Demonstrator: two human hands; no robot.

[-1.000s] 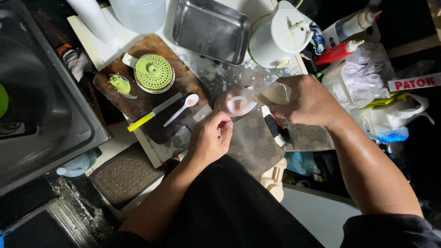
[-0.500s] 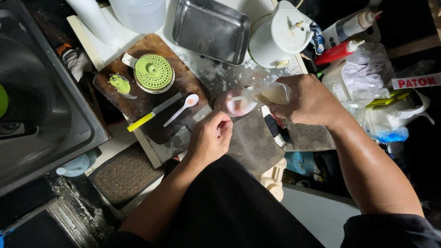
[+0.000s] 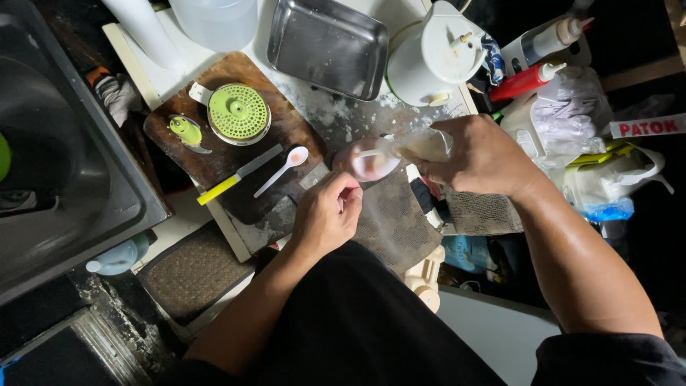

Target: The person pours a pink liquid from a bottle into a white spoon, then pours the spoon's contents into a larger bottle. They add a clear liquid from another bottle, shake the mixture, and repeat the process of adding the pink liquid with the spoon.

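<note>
Head view, right hand (image 3: 486, 157) gripping clear powder-filled bag (image 3: 421, 146), tilted sideways

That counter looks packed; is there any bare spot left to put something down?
The metal tray is empty inside. Bare board shows right of the green lid, above the white spoon. Floury counter lies open between tray and right hand. Crowded: the bottles and bags on the right.

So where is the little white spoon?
The white spoon lies on the brown cutting board, just right of the yellow-handled knife and up-left of the left hand.
</note>
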